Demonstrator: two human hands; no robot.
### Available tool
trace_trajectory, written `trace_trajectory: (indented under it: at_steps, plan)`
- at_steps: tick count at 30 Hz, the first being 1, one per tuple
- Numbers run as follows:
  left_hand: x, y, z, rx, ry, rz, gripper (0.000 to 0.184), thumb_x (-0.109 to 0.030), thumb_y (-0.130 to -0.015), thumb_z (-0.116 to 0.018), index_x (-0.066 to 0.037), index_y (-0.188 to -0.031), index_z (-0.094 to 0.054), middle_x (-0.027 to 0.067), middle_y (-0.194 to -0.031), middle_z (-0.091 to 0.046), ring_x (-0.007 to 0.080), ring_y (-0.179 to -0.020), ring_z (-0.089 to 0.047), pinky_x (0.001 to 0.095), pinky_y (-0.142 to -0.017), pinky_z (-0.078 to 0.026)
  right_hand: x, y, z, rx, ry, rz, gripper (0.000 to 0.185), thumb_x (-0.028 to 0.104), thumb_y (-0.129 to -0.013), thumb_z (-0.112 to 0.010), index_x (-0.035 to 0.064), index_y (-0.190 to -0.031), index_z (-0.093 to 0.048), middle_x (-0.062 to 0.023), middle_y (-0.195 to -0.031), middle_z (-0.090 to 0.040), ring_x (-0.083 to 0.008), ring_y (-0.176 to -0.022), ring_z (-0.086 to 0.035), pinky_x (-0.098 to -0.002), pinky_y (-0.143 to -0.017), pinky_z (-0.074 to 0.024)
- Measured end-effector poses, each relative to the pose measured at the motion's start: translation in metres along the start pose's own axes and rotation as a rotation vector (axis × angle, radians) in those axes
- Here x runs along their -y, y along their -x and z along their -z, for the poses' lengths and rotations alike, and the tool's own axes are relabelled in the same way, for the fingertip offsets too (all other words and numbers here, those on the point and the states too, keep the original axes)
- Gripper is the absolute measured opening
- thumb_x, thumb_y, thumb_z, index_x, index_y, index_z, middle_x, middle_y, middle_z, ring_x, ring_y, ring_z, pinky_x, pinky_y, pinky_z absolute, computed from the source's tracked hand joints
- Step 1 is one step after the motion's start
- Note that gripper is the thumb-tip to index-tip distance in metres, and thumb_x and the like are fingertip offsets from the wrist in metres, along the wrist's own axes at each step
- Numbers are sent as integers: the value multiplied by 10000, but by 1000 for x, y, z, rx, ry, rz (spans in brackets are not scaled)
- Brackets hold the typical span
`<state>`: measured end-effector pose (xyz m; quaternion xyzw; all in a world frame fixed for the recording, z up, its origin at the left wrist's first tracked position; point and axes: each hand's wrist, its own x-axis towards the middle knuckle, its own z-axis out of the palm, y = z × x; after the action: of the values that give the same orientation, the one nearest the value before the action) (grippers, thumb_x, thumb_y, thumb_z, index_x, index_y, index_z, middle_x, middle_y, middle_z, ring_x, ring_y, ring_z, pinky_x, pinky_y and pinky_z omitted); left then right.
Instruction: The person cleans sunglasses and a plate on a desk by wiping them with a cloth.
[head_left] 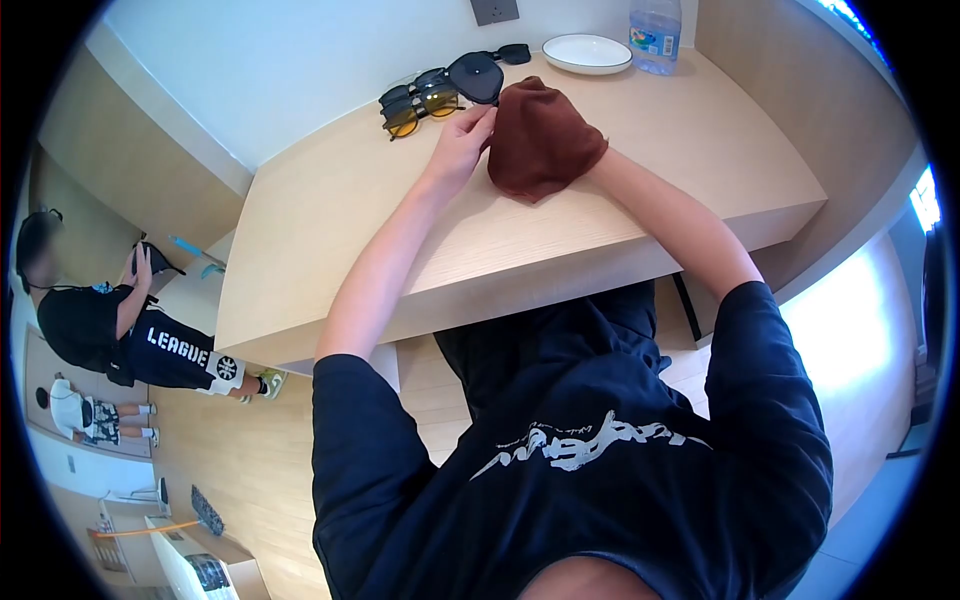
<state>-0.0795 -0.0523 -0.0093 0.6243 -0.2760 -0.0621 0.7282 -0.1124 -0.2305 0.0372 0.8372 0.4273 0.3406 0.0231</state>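
A dark brown cloth (543,142) covers my right hand, whose fingers are hidden under it above the wooden table (330,210). My left hand (465,142) is at the cloth's left edge, thumb and fingers closed on a dark, rounded lens (476,78) that looks like part of a pair of sunglasses; the cloth hides the rest of it. Just left of it lie sunglasses with dark lenses (398,98) and glasses with yellow lenses (403,124). Another dark pair (514,54) rests behind, near the wall.
At the table's back stand a white plate (587,55) and a clear plastic bottle (655,38). A wall socket (495,10) is above. On the left a person (90,325) holds a dark object; another person (95,415) is farther off. A mop (207,510) lies low left.
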Motion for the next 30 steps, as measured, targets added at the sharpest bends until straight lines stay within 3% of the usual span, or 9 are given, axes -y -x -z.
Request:
trace_trajectory:
  at_steps: [7, 10, 15, 19, 22, 24, 25, 28, 30]
  plan:
    - [-14, 6, -3, -34, 31, -85, 380, -226, -1025, -487, -40, -1354, -523, 42, -1360, -545, 131, -1161, -542, 336, -974, -445, -1, -1, 8, 26, -123, 117, 201, 225, -630, -620, 27, -660, -607, -139, -670, -621, -275, -798, -613, -294, -864, -458]
    - [-14, 8, -4, 3, 43, -131, 382, -227, -1028, -476, -33, -1354, -521, 42, -1356, -550, 134, -1171, -538, 346, -981, -444, -8, 1, -9, -253, -289, 210, 200, 236, -621, -622, 38, -595, -604, -134, -580, -600, -308, -765, -611, -313, -887, -463]
    - [-1, 11, -9, 37, 33, -57, 386, -256, -1030, -466, -26, -1332, -537, 40, -1320, -575, 146, -1180, -536, 359, -998, -427, -22, 19, -24, -81, -549, 321, 421, 302, -762, -628, 10, -1066, -616, -157, -1089, -626, -269, -1091, -559, -302, -1004, -403]
    - [5, 11, -16, -9, 221, -23, 326, -234, -1013, -502, -53, -1262, -610, 56, -1230, -625, 149, -1095, -579, 298, -885, -471, -6, 34, -14, -283, -445, 304, 284, 266, -826, -587, 64, -1025, -560, -67, -987, -593, -180, -1036, -554, -322, -1049, -382]
    - [6, 8, -11, -35, 179, 6, 373, -269, -1028, -462, -16, -1281, -567, 71, -1305, -584, 187, -1235, -508, 379, -1032, -399, -2, 27, -6, 62, -1052, 33, 261, 259, -820, -557, 64, -992, -571, -73, -980, -601, -201, -1064, -543, -326, -1051, -378]
    - [4, 4, -10, -60, 183, -58, 367, -267, -1029, -460, -14, -1267, -577, 82, -1312, -581, 196, -1235, -510, 390, -1040, -395, -7, 23, -10, -368, 25, 446, 243, 245, -785, -575, 77, -960, -575, -73, -974, -605, -217, -1052, -549, -323, -1015, -398]
    - [3, 3, -14, -87, 187, -123, 362, -266, -1030, -457, -12, -1253, -586, 93, -1319, -577, 206, -1236, -511, 400, -1049, -390, -9, 30, -10, -369, 26, 445, 243, 245, -785, -575, 77, -960, -575, -73, -974, -605, -217, -1052, -549, -323, -1015, -398]
    - [3, 4, -15, -111, 222, -126, 350, -257, -1032, -451, -7, -1221, -606, 108, -1347, -557, 223, -1242, -508, 413, -1061, -385, -6, 30, -6, 86, 11, 234, 263, 248, -768, -575, 80, -970, -586, -106, -1002, -612, -227, -1057, -547, -323, -974, -417]
    - [4, 2, -12, -130, 228, -139, 344, -253, -1033, -448, -9, -1215, -610, 109, -1358, -549, 225, -1248, -507, 413, -1062, -388, -1, 27, 2, 414, 122, 62, 343, 184, -907, -553, 36, -1212, -507, -90, -1213, -546, -202, -1157, -511, -278, -976, -412]
